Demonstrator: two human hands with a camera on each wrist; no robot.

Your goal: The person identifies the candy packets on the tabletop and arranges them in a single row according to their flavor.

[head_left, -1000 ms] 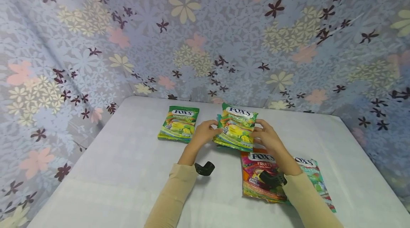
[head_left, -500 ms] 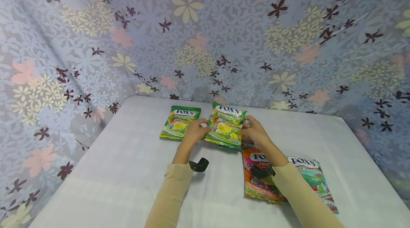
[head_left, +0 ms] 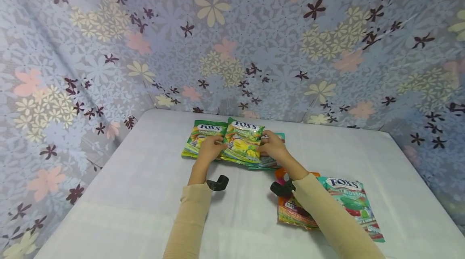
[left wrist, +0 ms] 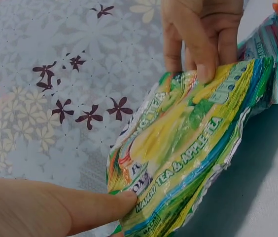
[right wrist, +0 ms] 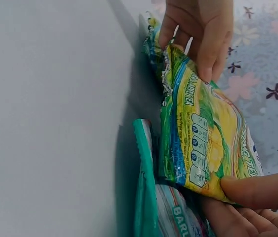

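Observation:
Both hands hold a yellow-green Fox's Spring Tea candy packet (head_left: 241, 142) by its two sides. My left hand (head_left: 210, 148) pinches its left edge; in the left wrist view the thumb (left wrist: 104, 205) lies on the printed front. My right hand (head_left: 274, 146) pinches the right edge, thumb in front and fingers behind, as the right wrist view shows. A second Spring Tea packet (head_left: 207, 127) lies just left, partly hidden by the left hand. A teal candy packet (head_left: 269, 163) lies partly under the held one and the right hand.
Nearer on the white table (head_left: 120, 198) lie an orange-red Fox's packet (head_left: 296, 214), mostly under the right forearm, and a teal Fox's packet (head_left: 352, 202) beside it. A flowered cloth (head_left: 232, 49) stands behind the table.
Both hands have carried the Spring Tea packet leftward and slightly lower, up against the other Spring Tea packet. The teal packet beneath now shows on its right side.

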